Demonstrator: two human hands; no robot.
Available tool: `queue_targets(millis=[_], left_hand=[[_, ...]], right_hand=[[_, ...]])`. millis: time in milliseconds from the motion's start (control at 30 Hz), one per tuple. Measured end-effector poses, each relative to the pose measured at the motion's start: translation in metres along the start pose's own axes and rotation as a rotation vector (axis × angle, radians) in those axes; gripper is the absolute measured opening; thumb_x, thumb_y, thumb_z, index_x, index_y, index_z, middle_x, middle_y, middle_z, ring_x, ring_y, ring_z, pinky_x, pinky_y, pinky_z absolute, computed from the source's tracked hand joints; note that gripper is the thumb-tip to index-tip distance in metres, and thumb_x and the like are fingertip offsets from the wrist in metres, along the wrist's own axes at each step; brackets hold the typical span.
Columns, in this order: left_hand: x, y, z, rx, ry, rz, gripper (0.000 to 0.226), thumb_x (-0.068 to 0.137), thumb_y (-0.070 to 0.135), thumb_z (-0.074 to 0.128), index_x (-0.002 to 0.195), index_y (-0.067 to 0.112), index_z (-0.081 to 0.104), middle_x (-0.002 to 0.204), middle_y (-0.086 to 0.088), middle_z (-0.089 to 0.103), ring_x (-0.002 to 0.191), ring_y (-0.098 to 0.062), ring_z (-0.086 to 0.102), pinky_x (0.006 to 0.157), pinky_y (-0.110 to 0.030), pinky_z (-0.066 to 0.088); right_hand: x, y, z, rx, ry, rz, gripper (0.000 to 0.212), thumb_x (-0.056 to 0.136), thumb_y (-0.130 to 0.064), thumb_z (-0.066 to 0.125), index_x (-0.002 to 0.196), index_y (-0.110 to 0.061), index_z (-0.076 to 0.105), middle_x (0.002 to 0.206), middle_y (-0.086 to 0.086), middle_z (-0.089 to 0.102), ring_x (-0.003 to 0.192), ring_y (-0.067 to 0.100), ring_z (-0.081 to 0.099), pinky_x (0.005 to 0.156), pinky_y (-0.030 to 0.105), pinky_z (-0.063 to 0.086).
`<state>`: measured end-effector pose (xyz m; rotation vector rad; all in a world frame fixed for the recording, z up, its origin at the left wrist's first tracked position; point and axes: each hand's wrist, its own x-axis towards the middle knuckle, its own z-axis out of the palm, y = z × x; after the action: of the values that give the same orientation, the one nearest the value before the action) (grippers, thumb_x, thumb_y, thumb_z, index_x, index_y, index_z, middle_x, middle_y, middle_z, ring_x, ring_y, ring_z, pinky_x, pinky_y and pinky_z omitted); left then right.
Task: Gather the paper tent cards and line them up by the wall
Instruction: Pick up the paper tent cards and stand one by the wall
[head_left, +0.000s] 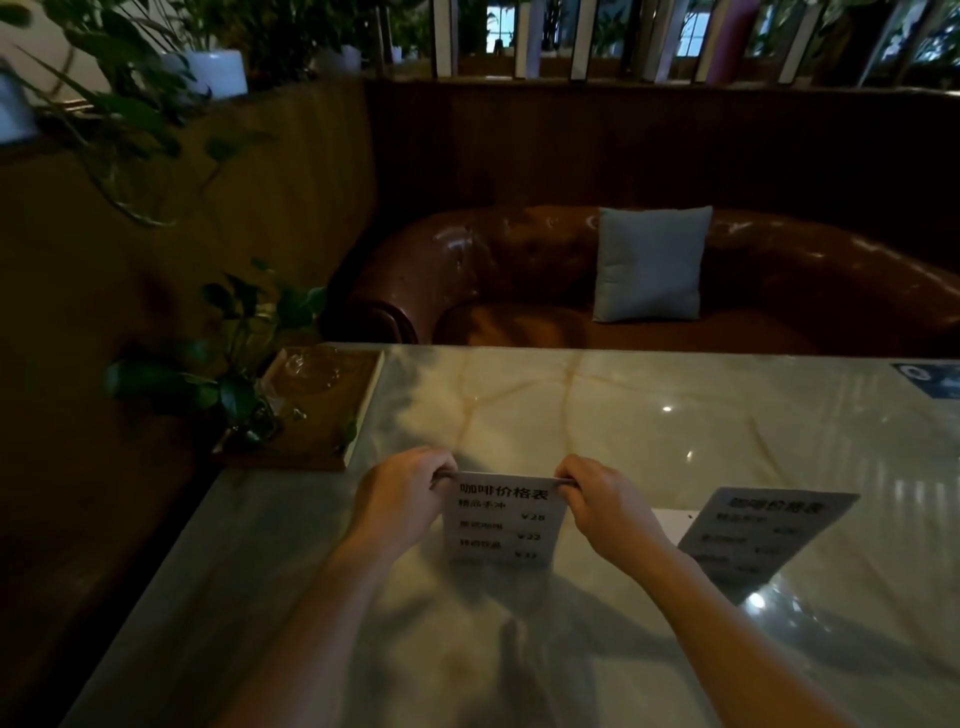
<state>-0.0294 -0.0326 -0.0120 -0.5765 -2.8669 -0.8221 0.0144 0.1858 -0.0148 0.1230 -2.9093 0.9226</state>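
A white paper tent card (503, 519) with printed price lines stands upright on the marble table (649, 431), near its front middle. My left hand (400, 499) pinches the card's top left corner and my right hand (608, 501) pinches its top right corner. A second tent card (758, 535) stands to the right, tilted and in shadow, untouched. The wall (171, 260) runs along the table's left side.
A wooden tray (358, 415) with a glass dish and a leafy plant (228, 364) sits at the table's far left corner against the wall. A brown leather sofa (519, 260) with a grey cushion (649, 265) lies beyond the far edge. A blue sticker (930, 379) marks the right.
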Motion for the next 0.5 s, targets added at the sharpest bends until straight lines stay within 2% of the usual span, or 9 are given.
queue_targets(millis=[167,333,400,500], left_hand=[[-0.002,-0.001,-0.002,-0.007,0.057,0.0,0.006,0.08,0.017,0.062,0.075,0.019,0.064,0.079,-0.001,0.068,0.075,-0.019,0.06,0.068,-0.04,0.051],[-0.012,-0.009,-0.01,-0.045,0.044,-0.04,0.011,0.081,0.013,0.061,0.073,0.021,0.062,0.078,-0.001,0.066,0.073,-0.019,0.059,0.065,-0.04,0.05],[-0.02,-0.013,-0.013,-0.061,0.038,-0.063,0.016,0.081,0.015,0.061,0.069,0.026,0.058,0.075,0.004,0.062,0.071,-0.017,0.058,0.063,-0.039,0.05],[-0.034,-0.019,-0.02,-0.077,0.023,-0.139,0.013,0.081,0.022,0.06,0.07,0.026,0.057,0.074,0.004,0.059,0.072,-0.017,0.057,0.065,-0.043,0.051]], right_hand=[[0.001,-0.003,0.004,0.004,0.056,-0.024,0.006,0.087,-0.011,0.047,0.083,-0.011,0.051,0.082,0.009,0.06,0.07,0.025,0.054,0.065,0.044,0.05],[0.007,-0.013,0.002,-0.005,0.051,-0.063,0.006,0.088,-0.011,0.045,0.085,-0.011,0.051,0.082,0.006,0.059,0.07,0.023,0.054,0.063,0.037,0.048],[0.012,-0.02,0.002,-0.001,0.031,-0.093,0.006,0.088,-0.011,0.045,0.085,-0.011,0.051,0.08,0.003,0.055,0.069,0.022,0.053,0.063,0.034,0.047],[0.021,-0.033,0.007,-0.002,-0.015,-0.162,0.006,0.087,-0.01,0.046,0.085,-0.008,0.051,0.08,0.002,0.054,0.07,0.022,0.053,0.066,0.036,0.048]])
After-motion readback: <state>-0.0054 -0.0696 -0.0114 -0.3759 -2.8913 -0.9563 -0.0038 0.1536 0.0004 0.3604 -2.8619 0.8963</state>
